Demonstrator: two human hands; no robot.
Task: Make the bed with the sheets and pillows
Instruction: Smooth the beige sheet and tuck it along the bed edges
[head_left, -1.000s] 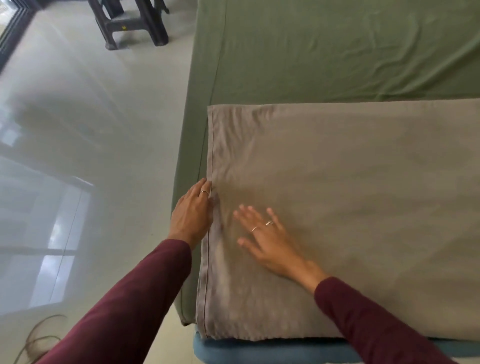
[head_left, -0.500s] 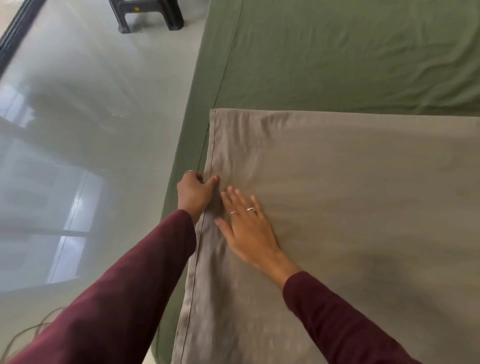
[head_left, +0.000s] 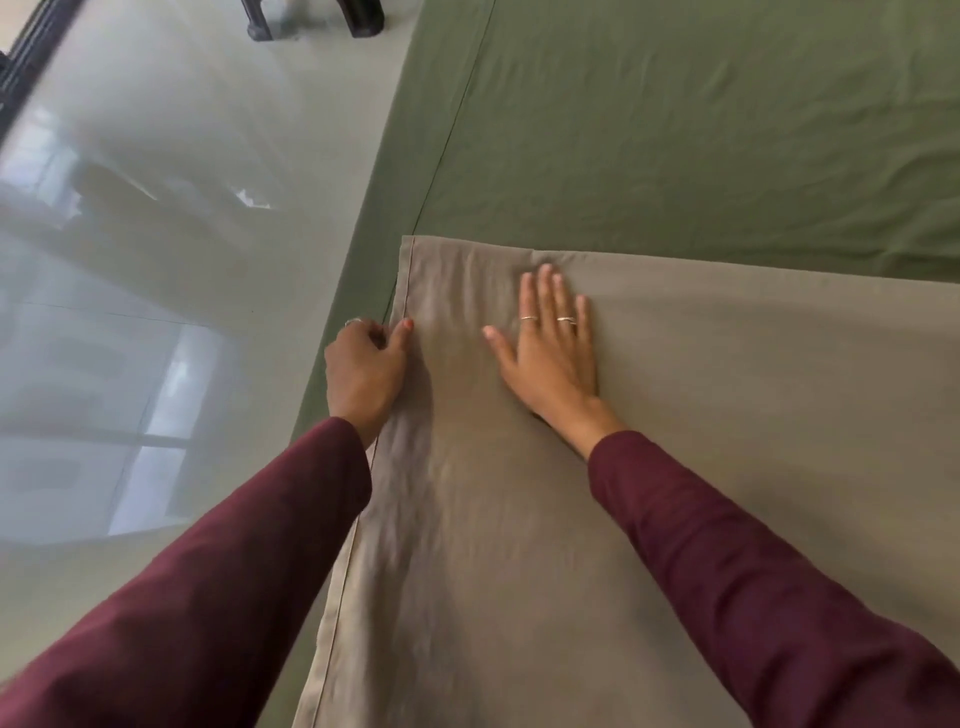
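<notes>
Left hand (head_left: 363, 371) pinches the stitched left hem of the flat taupe cotton sheet (head_left: 597, 519); grip narrow. Right hand (head_left: 553, 353) lies flat, fingers straight, pressing it. Sheet lies on the green-covered bed (head_left: 675, 130), hem running away from the person.

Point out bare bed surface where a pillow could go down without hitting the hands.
Free: the green sheet beyond the grey sheet's far edge, wide and bare. Also the grey sheet on the far side of the right hand. Crowded: the grey sheet's near-left edge, where the left hand grips the hem and the right hand presses flat.
</notes>
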